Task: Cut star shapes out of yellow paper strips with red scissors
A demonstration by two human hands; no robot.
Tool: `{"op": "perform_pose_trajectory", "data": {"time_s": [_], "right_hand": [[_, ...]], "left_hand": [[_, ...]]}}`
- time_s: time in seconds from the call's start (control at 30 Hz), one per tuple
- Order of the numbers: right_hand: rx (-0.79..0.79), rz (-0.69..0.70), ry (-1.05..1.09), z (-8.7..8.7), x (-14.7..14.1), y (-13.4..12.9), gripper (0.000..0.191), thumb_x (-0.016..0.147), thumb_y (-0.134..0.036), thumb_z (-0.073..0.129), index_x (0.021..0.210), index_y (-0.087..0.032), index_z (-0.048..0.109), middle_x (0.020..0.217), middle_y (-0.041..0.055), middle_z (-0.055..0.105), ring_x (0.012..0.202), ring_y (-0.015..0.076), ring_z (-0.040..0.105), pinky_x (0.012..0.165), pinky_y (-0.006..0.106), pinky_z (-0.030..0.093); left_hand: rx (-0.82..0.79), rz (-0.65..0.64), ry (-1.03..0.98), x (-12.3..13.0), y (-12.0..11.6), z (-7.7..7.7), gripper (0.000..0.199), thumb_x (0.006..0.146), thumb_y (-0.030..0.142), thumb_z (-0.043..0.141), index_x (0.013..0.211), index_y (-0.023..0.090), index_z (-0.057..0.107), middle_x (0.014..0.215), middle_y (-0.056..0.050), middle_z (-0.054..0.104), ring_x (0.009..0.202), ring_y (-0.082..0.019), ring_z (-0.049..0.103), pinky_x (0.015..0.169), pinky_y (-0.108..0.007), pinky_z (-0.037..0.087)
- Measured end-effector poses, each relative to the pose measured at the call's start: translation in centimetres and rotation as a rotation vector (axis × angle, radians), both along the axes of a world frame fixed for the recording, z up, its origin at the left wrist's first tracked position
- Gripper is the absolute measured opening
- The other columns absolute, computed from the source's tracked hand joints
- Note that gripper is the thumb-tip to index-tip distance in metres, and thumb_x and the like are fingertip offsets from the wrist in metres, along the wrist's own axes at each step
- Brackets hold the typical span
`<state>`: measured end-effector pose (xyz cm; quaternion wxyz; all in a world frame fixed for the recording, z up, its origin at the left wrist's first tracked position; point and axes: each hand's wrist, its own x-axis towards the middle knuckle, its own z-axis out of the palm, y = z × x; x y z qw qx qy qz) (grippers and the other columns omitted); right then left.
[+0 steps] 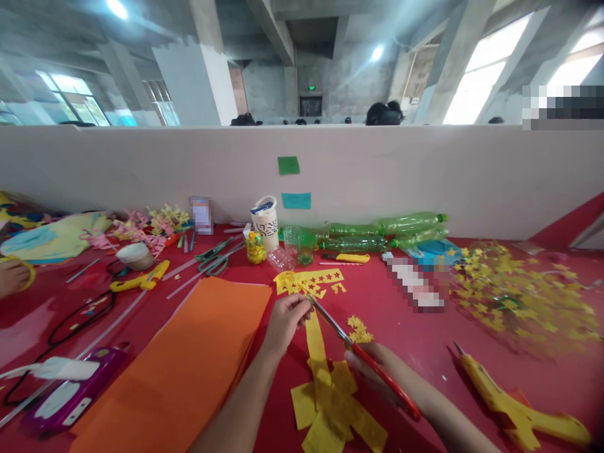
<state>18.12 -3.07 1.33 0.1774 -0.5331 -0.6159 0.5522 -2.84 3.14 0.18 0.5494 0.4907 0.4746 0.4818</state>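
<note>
1. Yellow strip (315, 340): extended above overlapping yellow paper pieces (304, 408), at the centre of the red tabletop (418, 343); the left fingers (298, 302) pinched its far end.
2. Scissors (336, 327): grasped in the right fingers (372, 365), tips at that end.
3. Surface: orange sheets (189, 358) lay left, cut stars (359, 330) beside the scissors, green bottles (410, 223) near the pale partition (212, 163).
4. Room: concrete pillars (189, 69), bright windows (78, 94) and lamps (117, 8) showed beyond.
</note>
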Motion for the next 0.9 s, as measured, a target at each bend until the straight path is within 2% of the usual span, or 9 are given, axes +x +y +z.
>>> {"op": "perform_pose_trajectory", "data": {"time_s": [0.27,0.63,0.9], "right_hand": [[0.037,-0.011,-0.038,-0.04,-0.07,-0.03,0.051,0.082,-0.065,0.045,0.062,-0.02,0.032,0.054,-0.006,0.031,0.049,0.0083,0.027,0.045,0.022,0.02],[0.044,0.074,-0.052,-0.03,0.23,0.55,0.048,0.084,-0.063,0.045,0.065,-0.02,0.035,0.059,-0.0052,0.031,0.054,0.0092,0.028,0.046,0.022,0.02],[0.03,0.071,-0.05,-0.2,0.35,0.55,0.047,0.084,-0.062,0.045,0.066,-0.02,0.036,0.06,-0.0052,0.031,0.054,0.0093,0.03,0.046,0.021,0.022]], "left_hand": [[-0.001,0.003,0.001,-0.02,0.05,-0.14,0.02,0.075,0.032,0.059,0.067,0.015,0.061,0.057,0.001,0.055,0.049,-0.008,0.045,0.047,-0.019,0.032],[0.0,-0.017,0.019,-0.09,0.12,-0.33,0.019,0.078,0.031,0.057,0.068,0.015,0.061,0.057,0.001,0.055,0.049,-0.008,0.045,0.046,-0.019,0.033],[0.065,0.004,0.12,-0.13,-0.08,0.17,0.021,0.08,0.031,0.055,0.066,0.016,0.059,0.057,0.002,0.053,0.052,-0.01,0.046,0.048,-0.021,0.034]]}}
